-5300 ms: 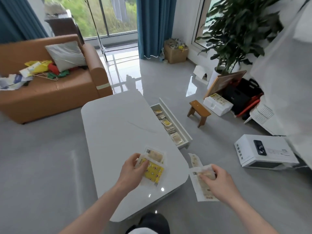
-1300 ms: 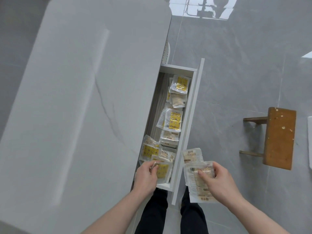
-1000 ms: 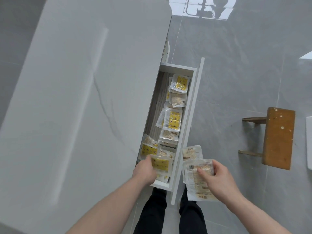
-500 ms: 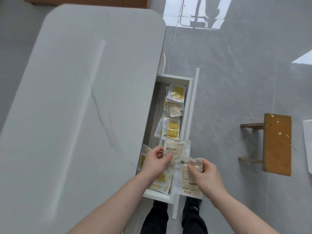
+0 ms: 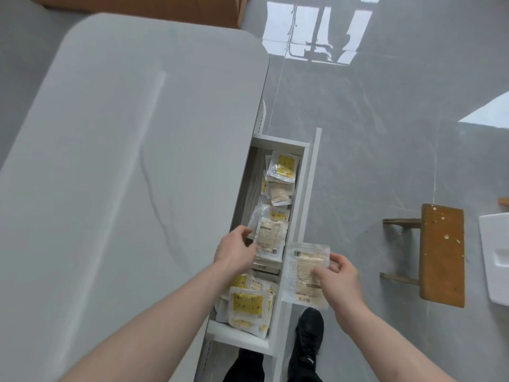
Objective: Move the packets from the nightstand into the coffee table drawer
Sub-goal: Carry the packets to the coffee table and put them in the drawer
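Half a second ago both hands shared the packets; now the left hand lays a beige packet inside the drawer, while the right hand pinches another packet at its 3 o'clock side.

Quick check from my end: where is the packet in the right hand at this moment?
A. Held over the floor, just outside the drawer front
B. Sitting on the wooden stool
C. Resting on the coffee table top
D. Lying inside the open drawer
A: the right hand grips a pale packet to the right of the drawer front, with grey floor behind it, not over the drawer's inside.
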Available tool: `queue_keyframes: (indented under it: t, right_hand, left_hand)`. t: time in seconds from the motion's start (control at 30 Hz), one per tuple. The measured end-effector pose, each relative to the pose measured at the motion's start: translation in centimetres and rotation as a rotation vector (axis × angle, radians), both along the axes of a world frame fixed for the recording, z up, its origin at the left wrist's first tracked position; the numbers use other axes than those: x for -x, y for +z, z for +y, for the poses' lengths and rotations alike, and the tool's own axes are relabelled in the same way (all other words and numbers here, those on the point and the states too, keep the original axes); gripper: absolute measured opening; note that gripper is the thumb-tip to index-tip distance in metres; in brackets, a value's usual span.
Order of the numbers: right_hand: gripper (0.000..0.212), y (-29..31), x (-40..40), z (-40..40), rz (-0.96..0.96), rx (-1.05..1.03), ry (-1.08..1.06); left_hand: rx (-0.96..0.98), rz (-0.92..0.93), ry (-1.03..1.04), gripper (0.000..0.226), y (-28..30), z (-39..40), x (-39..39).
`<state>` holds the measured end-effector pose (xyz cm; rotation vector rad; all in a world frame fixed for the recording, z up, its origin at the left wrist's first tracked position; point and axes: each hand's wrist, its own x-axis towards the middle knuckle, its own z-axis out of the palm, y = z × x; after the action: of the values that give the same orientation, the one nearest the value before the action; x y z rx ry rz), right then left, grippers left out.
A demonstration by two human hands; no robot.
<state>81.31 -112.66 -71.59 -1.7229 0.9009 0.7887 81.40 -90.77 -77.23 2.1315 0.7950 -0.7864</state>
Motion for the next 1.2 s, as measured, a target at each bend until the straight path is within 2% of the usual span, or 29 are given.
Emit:
queue_keyframes:
  t: [0.13, 0.37, 0.47, 0.57, 0.7, 0.87, 1.07, 1.2]
  right_hand:
    - [0.039, -1.5, -4.2, 2.9, 0.011, -0.039, -0.088]
    - [0.050, -3.6, -13.3, 8.0, -0.062, -0.089, -0.195]
    - [0.069, -2.8, -14.1, 8.3, -0.075, 0.086, 0.008]
    - [0.072, -0.8, -11.1, 7.6, -0.122, 0.237, 0.328]
    - [0.069, 3.4, -4.6, 6.5, -0.147, 0.208, 0.549]
    - [0.066, 10.7, 1.8, 4.6, -0.145, 0.253, 0.714]
    - [0.066, 21.9, 7.0, 3.0, -0.185, 0.265, 0.754]
    - [0.069, 27.4, 10.6, 2.2, -0.242, 0.243, 0.885]
  left_hand:
    - [-0.009, -0.167, 0.004, 0.028, 3.3, 2.9, 0.3]
    - [-0.045, -0.284, 0.042, 0.023, 6.7, 7.8, -0.3]
    - [-0.052, -0.298, 0.023, 0.024, 7.1, 8.5, -0.2]
    - [-0.066, -0.282, -0.030, 0.027, 7.2, 8.8, 0.5]
    - [-0.092, -0.199, -0.195, 0.036, 8.7, 8.5, 3.0]
    - [-0.107, -0.066, -0.331, 0.048, 15.3, 7.0, 7.6]
    - [-0.113, -0.047, -0.369, 0.055, 25.9, 5.5, 14.7]
    - [-0.174, -0.092, -0.336, 0.056, 31.6, 4.9, 19.7]
